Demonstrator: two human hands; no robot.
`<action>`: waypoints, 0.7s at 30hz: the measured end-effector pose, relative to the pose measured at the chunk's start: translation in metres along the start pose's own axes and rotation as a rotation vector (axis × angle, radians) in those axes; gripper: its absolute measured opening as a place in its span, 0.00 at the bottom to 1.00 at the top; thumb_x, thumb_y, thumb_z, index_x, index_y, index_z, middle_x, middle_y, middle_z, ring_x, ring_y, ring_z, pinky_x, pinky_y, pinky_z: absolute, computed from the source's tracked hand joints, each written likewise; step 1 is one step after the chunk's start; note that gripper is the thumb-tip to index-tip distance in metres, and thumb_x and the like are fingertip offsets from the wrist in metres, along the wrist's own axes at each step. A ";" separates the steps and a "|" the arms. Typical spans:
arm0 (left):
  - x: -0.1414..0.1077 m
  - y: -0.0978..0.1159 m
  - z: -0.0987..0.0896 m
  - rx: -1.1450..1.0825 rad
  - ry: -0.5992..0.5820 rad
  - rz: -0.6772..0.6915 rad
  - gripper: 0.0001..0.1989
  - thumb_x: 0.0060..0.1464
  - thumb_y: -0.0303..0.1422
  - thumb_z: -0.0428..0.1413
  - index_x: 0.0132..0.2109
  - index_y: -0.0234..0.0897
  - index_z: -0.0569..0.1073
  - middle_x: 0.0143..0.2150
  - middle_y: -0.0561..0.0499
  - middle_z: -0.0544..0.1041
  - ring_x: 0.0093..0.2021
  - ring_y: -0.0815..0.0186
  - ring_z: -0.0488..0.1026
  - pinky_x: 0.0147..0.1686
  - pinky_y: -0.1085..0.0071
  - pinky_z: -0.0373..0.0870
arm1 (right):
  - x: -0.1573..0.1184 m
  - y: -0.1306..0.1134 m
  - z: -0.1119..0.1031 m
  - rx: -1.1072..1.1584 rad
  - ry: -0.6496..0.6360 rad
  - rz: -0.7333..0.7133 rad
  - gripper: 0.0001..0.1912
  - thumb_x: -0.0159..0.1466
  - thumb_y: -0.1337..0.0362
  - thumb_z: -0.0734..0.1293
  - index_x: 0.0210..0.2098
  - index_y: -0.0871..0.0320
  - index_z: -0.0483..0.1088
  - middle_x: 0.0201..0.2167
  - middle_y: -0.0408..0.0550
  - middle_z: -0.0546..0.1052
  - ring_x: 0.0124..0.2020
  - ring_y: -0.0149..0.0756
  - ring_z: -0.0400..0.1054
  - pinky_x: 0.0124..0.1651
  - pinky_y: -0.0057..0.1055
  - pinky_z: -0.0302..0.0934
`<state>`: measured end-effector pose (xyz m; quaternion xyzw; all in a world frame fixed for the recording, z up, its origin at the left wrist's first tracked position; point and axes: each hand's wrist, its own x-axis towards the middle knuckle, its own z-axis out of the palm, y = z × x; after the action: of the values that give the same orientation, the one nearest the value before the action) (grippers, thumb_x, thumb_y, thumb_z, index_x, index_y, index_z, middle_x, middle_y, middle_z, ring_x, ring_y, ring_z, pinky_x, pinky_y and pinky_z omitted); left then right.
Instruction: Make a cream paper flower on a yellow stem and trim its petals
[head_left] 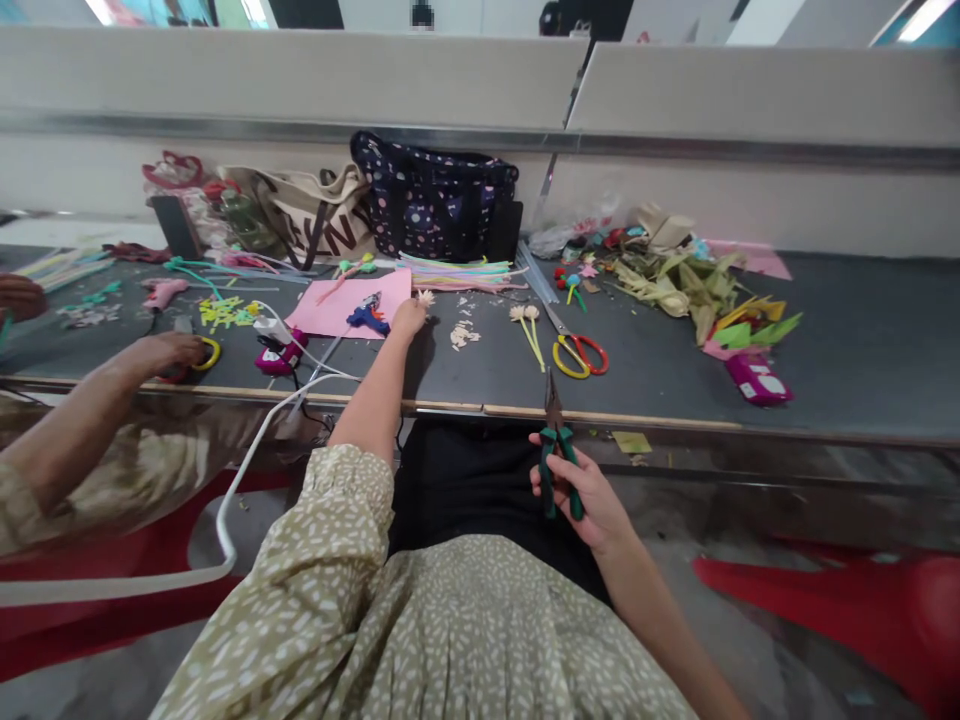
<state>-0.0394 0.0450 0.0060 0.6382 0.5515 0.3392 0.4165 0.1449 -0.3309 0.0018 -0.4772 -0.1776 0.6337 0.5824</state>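
Observation:
My left hand (409,318) reaches over the table with its fingers closed at a small cream flower (426,298), beside a pink sheet (322,305) with a blue glue gun (369,314) on it. Green-handled pliers (553,440) are gripped in my right hand (589,495), in front of the table edge, jaws pointing up and away. Just beyond the pliers lie two cream flowers on pale green stems (529,325). Scissors with red and yellow handles (577,352) rest to their right. A small pile of cream petal pieces (465,337) lies between my hands.
Pastel pipe cleaners (457,272) lie in front of a dark patterned bag (435,195). Dried husks (682,285) and a magenta box (757,378) are at right. At left, a co-worker's hand (169,352) touches scissors. A white cable (232,500) crosses the table edge.

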 end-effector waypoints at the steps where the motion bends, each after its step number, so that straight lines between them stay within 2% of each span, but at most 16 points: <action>1: -0.001 0.000 0.002 0.004 -0.033 -0.016 0.16 0.60 0.42 0.54 0.29 0.36 0.68 0.33 0.38 0.80 0.41 0.55 0.77 0.37 0.65 0.69 | 0.001 0.000 -0.001 0.005 0.002 0.002 0.23 0.57 0.60 0.76 0.51 0.56 0.76 0.25 0.45 0.79 0.28 0.33 0.73 0.32 0.28 0.70; 5: -0.006 0.002 0.010 -0.133 -0.194 -0.022 0.18 0.62 0.44 0.52 0.30 0.36 0.67 0.32 0.41 0.81 0.36 0.61 0.77 0.33 0.69 0.69 | 0.003 0.001 -0.002 0.025 0.021 0.000 0.21 0.57 0.61 0.76 0.50 0.56 0.77 0.25 0.44 0.79 0.27 0.32 0.73 0.32 0.26 0.70; 9: 0.003 0.003 0.021 -0.308 -0.142 0.010 0.15 0.61 0.44 0.54 0.34 0.37 0.67 0.37 0.42 0.81 0.37 0.64 0.75 0.34 0.69 0.68 | 0.005 -0.002 0.001 0.031 0.062 0.009 0.21 0.55 0.62 0.77 0.48 0.57 0.78 0.25 0.45 0.79 0.25 0.32 0.73 0.30 0.26 0.71; 14: 0.021 0.008 0.046 -0.216 -0.201 0.076 0.10 0.61 0.39 0.53 0.37 0.36 0.70 0.44 0.42 0.81 0.44 0.62 0.74 0.42 0.68 0.67 | 0.006 -0.003 0.004 0.063 0.078 0.007 0.21 0.53 0.63 0.78 0.46 0.57 0.79 0.24 0.44 0.78 0.25 0.33 0.74 0.29 0.27 0.71; 17: 0.024 0.014 0.056 -0.105 -0.213 0.103 0.11 0.59 0.37 0.55 0.32 0.35 0.71 0.38 0.42 0.81 0.42 0.60 0.73 0.43 0.67 0.66 | 0.006 -0.003 0.002 0.063 0.078 0.006 0.20 0.54 0.63 0.77 0.46 0.58 0.79 0.24 0.44 0.79 0.26 0.33 0.74 0.30 0.27 0.71; 21: 0.016 0.018 0.052 -0.060 -0.265 0.085 0.14 0.57 0.37 0.57 0.26 0.35 0.69 0.29 0.44 0.78 0.33 0.61 0.72 0.38 0.67 0.66 | 0.005 -0.002 -0.004 0.073 0.106 0.000 0.20 0.54 0.63 0.77 0.47 0.58 0.79 0.24 0.44 0.78 0.26 0.34 0.74 0.30 0.27 0.71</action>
<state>0.0173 0.0520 -0.0003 0.6873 0.4537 0.2856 0.4902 0.1498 -0.3271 -0.0009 -0.4887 -0.1234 0.6133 0.6081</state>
